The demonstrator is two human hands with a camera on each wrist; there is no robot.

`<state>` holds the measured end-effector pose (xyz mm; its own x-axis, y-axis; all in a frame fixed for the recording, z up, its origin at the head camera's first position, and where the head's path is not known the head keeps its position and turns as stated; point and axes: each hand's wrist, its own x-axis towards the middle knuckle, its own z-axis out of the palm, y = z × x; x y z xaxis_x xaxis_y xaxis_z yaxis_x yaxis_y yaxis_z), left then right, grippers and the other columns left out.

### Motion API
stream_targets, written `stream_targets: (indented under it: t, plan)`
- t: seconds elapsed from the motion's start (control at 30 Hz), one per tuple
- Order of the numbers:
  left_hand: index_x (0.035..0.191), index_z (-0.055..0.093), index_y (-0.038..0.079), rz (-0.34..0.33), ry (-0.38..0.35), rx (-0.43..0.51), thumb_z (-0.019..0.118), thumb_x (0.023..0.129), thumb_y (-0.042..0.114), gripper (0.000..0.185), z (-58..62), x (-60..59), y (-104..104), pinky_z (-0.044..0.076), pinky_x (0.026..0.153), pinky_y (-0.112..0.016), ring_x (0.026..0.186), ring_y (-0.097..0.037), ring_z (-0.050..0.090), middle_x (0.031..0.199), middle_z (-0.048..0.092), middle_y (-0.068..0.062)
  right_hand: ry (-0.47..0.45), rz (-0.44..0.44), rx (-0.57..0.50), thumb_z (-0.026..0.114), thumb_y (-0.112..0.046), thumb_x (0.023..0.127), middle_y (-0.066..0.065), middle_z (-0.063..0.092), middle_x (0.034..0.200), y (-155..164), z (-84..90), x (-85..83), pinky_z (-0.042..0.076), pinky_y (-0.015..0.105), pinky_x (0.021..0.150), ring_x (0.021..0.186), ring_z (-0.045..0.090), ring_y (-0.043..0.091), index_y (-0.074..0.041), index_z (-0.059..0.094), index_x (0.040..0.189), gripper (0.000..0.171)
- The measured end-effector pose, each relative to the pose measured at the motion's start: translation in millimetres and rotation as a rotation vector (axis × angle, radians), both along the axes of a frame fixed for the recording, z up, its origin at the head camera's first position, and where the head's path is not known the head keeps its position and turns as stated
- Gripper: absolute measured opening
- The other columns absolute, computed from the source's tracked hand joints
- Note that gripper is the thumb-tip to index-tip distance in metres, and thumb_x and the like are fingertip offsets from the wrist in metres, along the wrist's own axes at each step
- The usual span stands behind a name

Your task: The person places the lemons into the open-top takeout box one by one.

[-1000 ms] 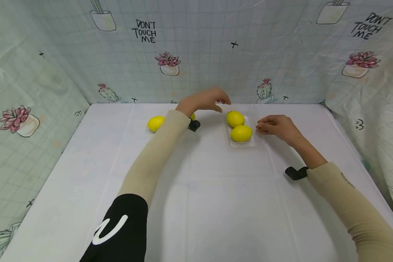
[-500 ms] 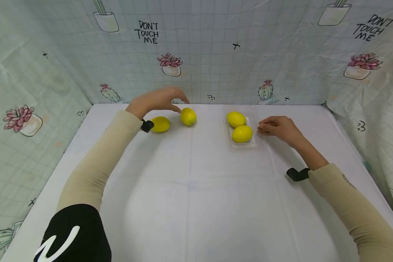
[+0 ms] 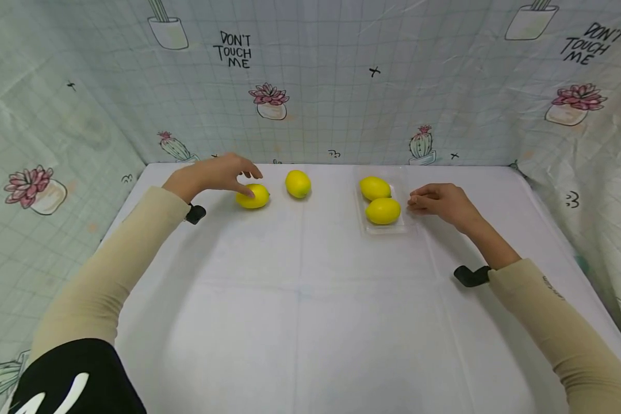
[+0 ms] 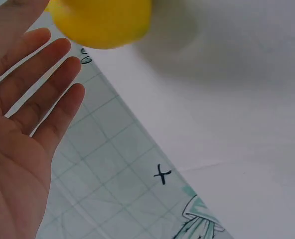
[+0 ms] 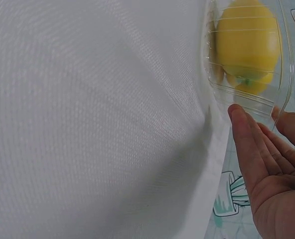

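Note:
Two yellow lemons lie loose on the white tablecloth, one at the left (image 3: pixel 253 196) and one (image 3: pixel 298 183) to its right. My left hand (image 3: pixel 245 179) hovers at the left lemon (image 4: pixel 100 22) with its fingers (image 4: pixel 48 79) straight and spread, and the thumb looks close to touching it. Two more lemons (image 3: pixel 375 188) (image 3: pixel 383 211) lie in a clear plastic tray (image 3: pixel 388 230). My right hand (image 3: pixel 416 202) rests at the tray's right rim (image 5: pixel 282 94), fingertips (image 5: pixel 239 122) against the plastic, gripping nothing that I can see. A lemon (image 5: pixel 247 45) shows through the tray wall.
Printed cloth walls (image 3: pixel 310 86) close the table in at the back and on both sides. The white tablecloth (image 3: pixel 310 299) stretches bare from the lemons toward me. Black wrist camera mounts (image 3: pixel 471 276) sit on both beige sleeves.
My left hand has swung left from beside the tray, past the middle lemon, to the leftmost lemon. The right hand and the tray have stayed put.

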<state>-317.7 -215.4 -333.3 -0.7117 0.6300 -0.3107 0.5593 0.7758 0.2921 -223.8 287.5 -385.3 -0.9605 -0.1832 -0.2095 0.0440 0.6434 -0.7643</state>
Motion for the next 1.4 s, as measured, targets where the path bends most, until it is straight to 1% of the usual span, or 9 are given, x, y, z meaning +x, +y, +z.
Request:
stream_targets:
  t: [0.2, 0.43, 0.5, 0.63, 0.73, 0.87, 1.0, 1.17, 1.4]
  plan:
    - [0.130, 0.068, 0.007, -0.042, -0.015, -0.003, 0.080, 0.090, 0.018, 0.044, -5.6, 3.0, 0.1, 0.047, 0.108, -0.051, 0.123, -0.033, 0.058, 0.131, 0.066, -0.011, -0.004, 0.001, 0.004, 0.058, -0.031, 0.105, 0.020, 0.069, 0.127, 0.0, -0.2, 0.1, 0.055, 0.039, 0.096, 0.110, 0.071, 0.027, 0.002, 0.060, 0.135, 0.045]
    - [0.122, 0.073, 0.011, -0.087, -0.026, 0.070, 0.068, 0.093, -0.003, 0.033, -2.9, 5.7, -2.2, 0.041, 0.113, -0.053, 0.132, -0.033, 0.054, 0.133, 0.066, -0.008, -0.004, 0.001, -0.002, 0.058, -0.030, 0.105, 0.021, 0.068, 0.127, 0.4, -0.2, -0.1, 0.056, 0.037, 0.094, 0.110, 0.071, 0.026, 0.003, 0.059, 0.135, 0.045]
    - [0.120, 0.073, 0.010, -0.068, -0.023, 0.083, 0.069, 0.095, 0.002, 0.027, -3.3, 6.4, -2.5, 0.043, 0.112, -0.053, 0.129, -0.033, 0.055, 0.131, 0.067, -0.009, -0.009, -0.001, -0.008, 0.058, -0.029, 0.105, 0.021, 0.068, 0.128, 0.4, -0.2, 0.0, 0.056, 0.037, 0.094, 0.110, 0.071, 0.026, 0.003, 0.059, 0.135, 0.044]
    - [0.117, 0.073, 0.009, 0.038, -0.015, 0.086, 0.074, 0.095, 0.018, 0.023, -4.4, 8.1, -3.4, 0.046, 0.107, -0.053, 0.124, -0.036, 0.056, 0.126, 0.068, -0.010, -0.015, -0.005, -0.010, 0.059, -0.030, 0.105, 0.021, 0.068, 0.127, 0.1, 0.2, 0.1, 0.056, 0.037, 0.094, 0.109, 0.071, 0.025, 0.002, 0.059, 0.135, 0.044]
    - [0.112, 0.072, 0.006, 0.137, -0.016, 0.085, 0.076, 0.094, 0.022, 0.025, -3.9, 9.2, -4.1, 0.049, 0.103, -0.051, 0.118, -0.036, 0.058, 0.120, 0.068, -0.012, -0.013, -0.004, -0.003, 0.059, -0.030, 0.105, 0.020, 0.069, 0.127, -0.1, 0.7, 0.1, 0.056, 0.037, 0.094, 0.109, 0.072, 0.024, 0.002, 0.059, 0.135, 0.045]
    - [0.114, 0.069, 0.002, 0.206, -0.015, 0.044, 0.078, 0.092, 0.027, 0.034, -2.1, 9.5, -4.6, 0.053, 0.094, -0.048, 0.108, -0.035, 0.058, 0.114, 0.067, -0.017, -0.011, -0.004, -0.001, 0.059, -0.031, 0.104, 0.019, 0.069, 0.126, -0.2, 1.8, 0.7, 0.056, 0.037, 0.094, 0.108, 0.072, 0.023, 0.002, 0.060, 0.135, 0.045]
    - [0.121, 0.070, 0.004, 0.179, -0.017, -0.007, 0.077, 0.093, 0.026, 0.036, 1.2, 9.5, -4.5, 0.051, 0.092, -0.047, 0.107, -0.036, 0.054, 0.115, 0.065, -0.018, -0.005, -0.006, 0.002, 0.059, -0.032, 0.104, 0.019, 0.070, 0.125, -0.1, 3.0, 1.3, 0.056, 0.037, 0.095, 0.108, 0.072, 0.022, 0.001, 0.060, 0.135, 0.045]
    - [0.122, 0.075, 0.011, 0.119, -0.049, 0.007, 0.072, 0.096, 0.011, 0.026, 6.1, 11.5, -4.2, 0.054, 0.098, -0.048, 0.115, -0.038, 0.059, 0.127, 0.064, -0.017, -0.011, -0.010, -0.011, 0.059, -0.030, 0.104, 0.020, 0.069, 0.127, -0.7, 3.8, 2.1, 0.056, 0.037, 0.095, 0.109, 0.072, 0.023, 0.002, 0.059, 0.136, 0.045]
    - [0.110, 0.072, 0.004, 0.160, -0.065, 0.058, 0.076, 0.091, 0.006, 0.020, 0.2, 13.5, -1.4, 0.055, 0.099, -0.048, 0.119, -0.037, 0.060, 0.124, 0.064, -0.016, -0.020, -0.010, -0.022, 0.058, -0.030, 0.105, 0.020, 0.068, 0.129, -0.9, 3.3, 2.2, 0.056, 0.037, 0.094, 0.110, 0.071, 0.026, 0.002, 0.058, 0.136, 0.045]
